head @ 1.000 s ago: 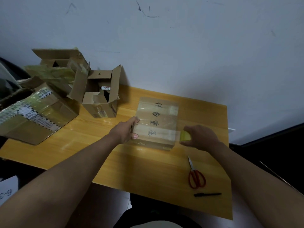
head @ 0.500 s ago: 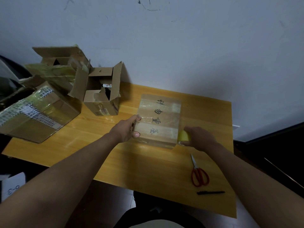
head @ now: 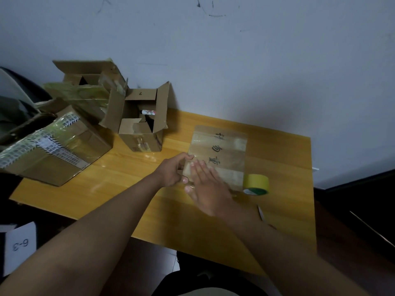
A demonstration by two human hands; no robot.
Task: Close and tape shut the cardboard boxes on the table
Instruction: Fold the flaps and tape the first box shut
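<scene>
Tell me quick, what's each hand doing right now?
Left hand: fingers curled round the near left corner of the taped box.
Right hand: open, fingers flat on the box top, holding nothing.

taped box (head: 220, 154), both hands pressing, tape roll (head: 256, 183)

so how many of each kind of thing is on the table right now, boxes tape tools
Closed cardboard boxes: 2, the taped box under both hands and the large box at the left edge.
Open cardboard boxes: 2, one near the wall and one behind it.
Rolls of yellow tape: 1
Scissors, mostly hidden by the right arm: 1
Total: 6
</scene>
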